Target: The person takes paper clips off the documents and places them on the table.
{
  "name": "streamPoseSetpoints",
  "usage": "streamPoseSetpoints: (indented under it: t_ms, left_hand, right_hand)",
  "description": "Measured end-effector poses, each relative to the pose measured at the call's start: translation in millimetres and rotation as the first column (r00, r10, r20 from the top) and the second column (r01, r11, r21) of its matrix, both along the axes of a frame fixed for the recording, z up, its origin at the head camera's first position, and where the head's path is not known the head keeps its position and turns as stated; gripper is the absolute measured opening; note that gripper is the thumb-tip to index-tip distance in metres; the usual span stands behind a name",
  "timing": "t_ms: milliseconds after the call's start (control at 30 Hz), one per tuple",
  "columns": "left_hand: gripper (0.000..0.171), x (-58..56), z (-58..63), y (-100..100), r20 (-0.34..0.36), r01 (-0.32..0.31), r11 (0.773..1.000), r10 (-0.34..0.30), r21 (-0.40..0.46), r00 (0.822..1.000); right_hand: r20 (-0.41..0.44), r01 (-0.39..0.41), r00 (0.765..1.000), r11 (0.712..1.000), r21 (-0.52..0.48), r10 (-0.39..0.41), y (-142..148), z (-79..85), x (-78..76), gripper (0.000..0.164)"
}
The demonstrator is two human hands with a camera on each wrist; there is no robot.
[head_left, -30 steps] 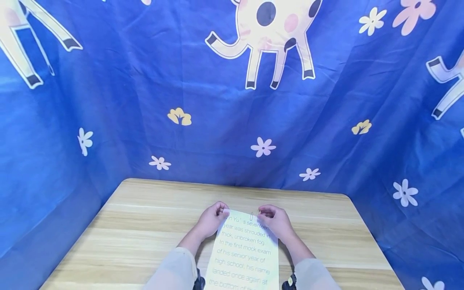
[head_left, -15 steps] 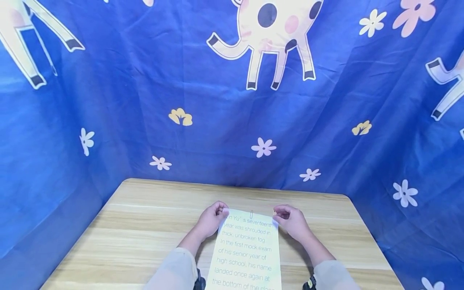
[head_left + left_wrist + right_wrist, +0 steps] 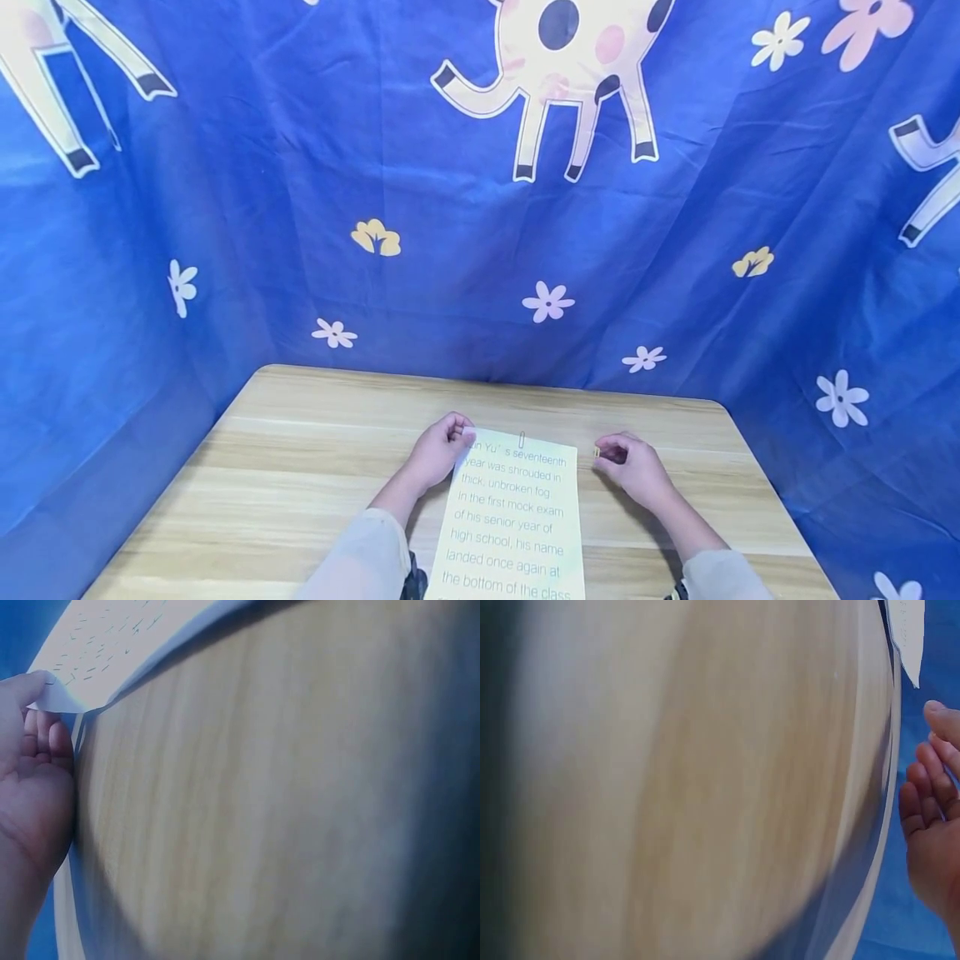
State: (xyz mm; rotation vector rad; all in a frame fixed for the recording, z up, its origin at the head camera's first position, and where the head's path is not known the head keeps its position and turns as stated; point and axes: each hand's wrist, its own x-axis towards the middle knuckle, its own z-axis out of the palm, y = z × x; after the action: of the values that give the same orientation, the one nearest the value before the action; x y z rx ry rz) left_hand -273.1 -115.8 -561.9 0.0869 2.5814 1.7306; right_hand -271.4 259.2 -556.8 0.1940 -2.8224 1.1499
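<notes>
In the head view I see the left hand (image 3: pixel 438 450) pinching the upper left corner of a printed sheet (image 3: pixel 513 521), which slants toward the camera over the wooden table (image 3: pixel 315 475); a paper clip (image 3: pixel 522 440) sits on its top edge; the right hand (image 3: pixel 637 471), apart from the sheet on its right, pinches a small yellowish piece (image 3: pixel 597 452) that is too tiny for me to identify; a blue patterned curtain (image 3: pixel 450 192) stands behind; in the left wrist view I see the thumb lying over the sheet's corner; in the right wrist view I see the thumb near the index fingertip, the sheet's other corner beyond them, untouched.
</notes>
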Motion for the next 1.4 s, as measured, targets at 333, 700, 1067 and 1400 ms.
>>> streamPoseSetpoints:
  t_ms: [333, 700, 1067, 1400]
  left_hand:
    - [0.008, -0.7, 0.2, 0, 0.008, 0.007, 1.0, -0.007, 0.021, 1.0]
    - [0.007, -1.6, -0.1, 0, 0.014, 0.006, 0.999, -0.007, 0.042, 1.0]
    - [0.007, -1.6, 2.1, 0, 0.017, 0.004, 0.999, -0.004, 0.036, 1.0]
    - [0.007, -2.5, 0.7, -1, 0.006, 0.004, 0.999, -0.004, 0.034, 1.0]
  right_hand:
    - [0.043, -0.015, 0.999, 0.994, 0.111, 0.011, 7, 0.8, 0.5, 0.02]
    - [0.05, 0.0, 0.999, 0.994, 0.11, -0.005, 7, -2.2, -0.8, 0.023]
    - [0.069, -0.002, 0.998, 0.997, 0.078, -0.003, 10, -1.3, -3.8, 0.022]
    - [0.251, 0.132, 0.964, 0.974, -0.183, -0.083, 15, 10.0, -1.0, 0.035]
